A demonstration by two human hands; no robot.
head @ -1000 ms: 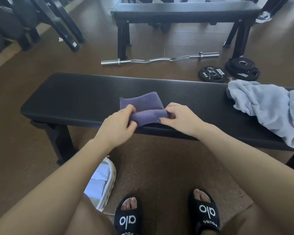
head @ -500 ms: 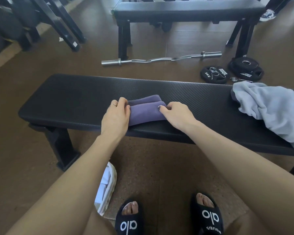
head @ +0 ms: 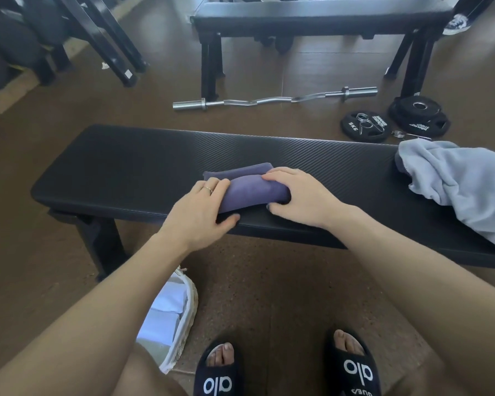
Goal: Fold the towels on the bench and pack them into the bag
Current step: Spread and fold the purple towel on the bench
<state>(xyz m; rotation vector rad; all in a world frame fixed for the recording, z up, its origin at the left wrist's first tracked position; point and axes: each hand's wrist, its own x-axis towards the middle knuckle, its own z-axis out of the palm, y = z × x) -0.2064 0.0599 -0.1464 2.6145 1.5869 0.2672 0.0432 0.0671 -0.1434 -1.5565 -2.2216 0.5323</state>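
A small purple towel [head: 249, 190], folded into a thick bundle, lies at the middle of the black padded bench [head: 126, 164]. My left hand [head: 200, 212] grips its left end, fingers on top and thumb at the near edge. My right hand [head: 297, 195] clasps its right end the same way. A crumpled light grey towel [head: 455, 184] hangs over the right end of the bench. The white woven bag [head: 169, 318] sits on the floor below my left arm, with pale folded cloth inside.
Beyond the bench lie a curl bar [head: 275, 99] and black weight plates [head: 363, 126] with spring clips. A second black bench [head: 320, 12] stands farther back, and black rack legs [head: 109, 52] at the upper left. My feet in black slides [head: 352, 370] rest on the brown floor.
The purple towel went from a loose fold held by its near edge to a compact bundle. Both hands have closed around its ends, thumbs now at the near side.
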